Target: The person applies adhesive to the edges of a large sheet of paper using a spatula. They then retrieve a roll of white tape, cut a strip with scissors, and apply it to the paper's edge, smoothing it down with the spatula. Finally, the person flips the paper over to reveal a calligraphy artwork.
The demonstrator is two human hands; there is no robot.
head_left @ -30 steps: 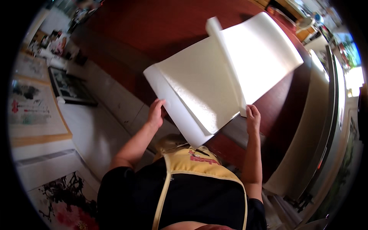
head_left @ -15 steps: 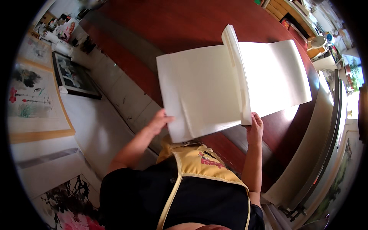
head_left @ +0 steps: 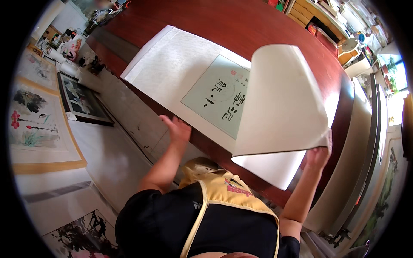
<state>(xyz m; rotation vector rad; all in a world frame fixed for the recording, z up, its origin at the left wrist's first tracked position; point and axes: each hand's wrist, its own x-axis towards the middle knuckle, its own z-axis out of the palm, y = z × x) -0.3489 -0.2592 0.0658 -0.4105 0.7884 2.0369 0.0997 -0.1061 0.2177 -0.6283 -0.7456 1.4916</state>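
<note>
A white calligraphy scroll (head_left: pixel 159 64) lies partly unrolled, slanting over a dark red table. On it a pale green panel (head_left: pixel 200 101) bears black brush characters and small red seal marks. The scroll's right part is lifted and curls back over the panel, hiding some of it. At the lower corner of this raised flap, my right hand (head_left: pixel 318 157) is closed on the scroll's edge; its fingertips are partly hidden. My left hand (head_left: pixel 177 129) holds nothing, fingers apart, just off the table's near edge beside the scroll.
The red table (head_left: pixel 193 17) extends away beyond the scroll. Flower paintings (head_left: pixel 36 124) and a dark-framed picture (head_left: pixel 84 99) are at the left. Long boards (head_left: pixel 350 142) stand along the right. A wooden cabinet (head_left: pixel 299 17) with clutter is at the far right.
The scroll, blank side up before, has been turned and laid open, showing the green panel. My left hand has let go of it. My right hand has moved right with the scroll's edge.
</note>
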